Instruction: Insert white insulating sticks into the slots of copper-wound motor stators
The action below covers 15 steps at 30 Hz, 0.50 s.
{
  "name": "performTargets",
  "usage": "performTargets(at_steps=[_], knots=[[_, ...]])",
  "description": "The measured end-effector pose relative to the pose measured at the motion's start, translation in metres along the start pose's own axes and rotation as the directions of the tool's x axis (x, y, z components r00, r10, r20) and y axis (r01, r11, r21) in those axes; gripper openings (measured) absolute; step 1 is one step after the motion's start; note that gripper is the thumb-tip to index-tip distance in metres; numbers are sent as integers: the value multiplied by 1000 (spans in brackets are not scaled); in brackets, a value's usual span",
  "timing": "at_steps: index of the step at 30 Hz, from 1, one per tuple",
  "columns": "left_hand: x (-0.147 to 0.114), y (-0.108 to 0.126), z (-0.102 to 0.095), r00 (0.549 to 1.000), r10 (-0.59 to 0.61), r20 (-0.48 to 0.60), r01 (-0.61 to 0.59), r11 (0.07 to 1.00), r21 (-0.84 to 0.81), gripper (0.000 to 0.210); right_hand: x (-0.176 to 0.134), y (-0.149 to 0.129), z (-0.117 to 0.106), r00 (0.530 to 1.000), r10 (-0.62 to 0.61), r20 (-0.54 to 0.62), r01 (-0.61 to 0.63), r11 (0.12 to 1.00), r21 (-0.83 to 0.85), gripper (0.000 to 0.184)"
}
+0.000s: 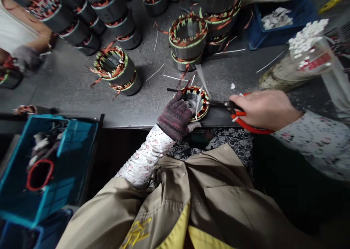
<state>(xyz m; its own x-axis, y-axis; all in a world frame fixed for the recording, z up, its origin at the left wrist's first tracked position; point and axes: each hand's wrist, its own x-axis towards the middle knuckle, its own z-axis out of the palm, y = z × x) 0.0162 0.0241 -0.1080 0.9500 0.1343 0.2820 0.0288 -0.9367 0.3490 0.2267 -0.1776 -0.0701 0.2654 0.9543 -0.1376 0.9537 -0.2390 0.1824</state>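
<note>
My left hand, in a dark knit glove, grips the left rim of a motor stator at the table's front edge. Copper windings and pale green insulation ring the stator's opening, and a white strip lies across it. Bare and closed, my right hand holds scissors with red handles. Their dark blades point left, with the tips at the stator's right rim; I cannot tell whether they touch it. Copper leads and a dark sleeve stick out beyond my left fingers.
Stator stacks stand behind, with another stator to the left. White sticks fill a bottle at right, near a blue bin. A teal crate sits lower left. A co-worker's gloved hand is at far left.
</note>
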Motion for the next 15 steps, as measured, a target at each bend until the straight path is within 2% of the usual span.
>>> performTargets(at_steps=[3,6,8,10,12,15], knots=[[-2,-2,1,985,169,-17,-165,978,129,43,0,-4,-4,993,-105,-47,106,994,28,50],[-3,-6,2,984,171,-42,-164,976,145,41,2,-10,-11,968,-244,-61,247,969,31,52],[-3,-6,2,986,162,-28,-157,979,132,45,4,-16,-17,968,-252,-13,252,967,35,48],[-1,-3,0,987,160,7,-159,975,152,48,7,-19,-21,981,-192,24,190,979,75,42],[1,5,-2,990,118,71,-131,966,222,52,10,-19,-20,998,-43,47,35,987,155,43],[5,19,-5,985,19,174,-71,951,302,57,17,-10,-5,975,204,89,-220,942,253,67]])
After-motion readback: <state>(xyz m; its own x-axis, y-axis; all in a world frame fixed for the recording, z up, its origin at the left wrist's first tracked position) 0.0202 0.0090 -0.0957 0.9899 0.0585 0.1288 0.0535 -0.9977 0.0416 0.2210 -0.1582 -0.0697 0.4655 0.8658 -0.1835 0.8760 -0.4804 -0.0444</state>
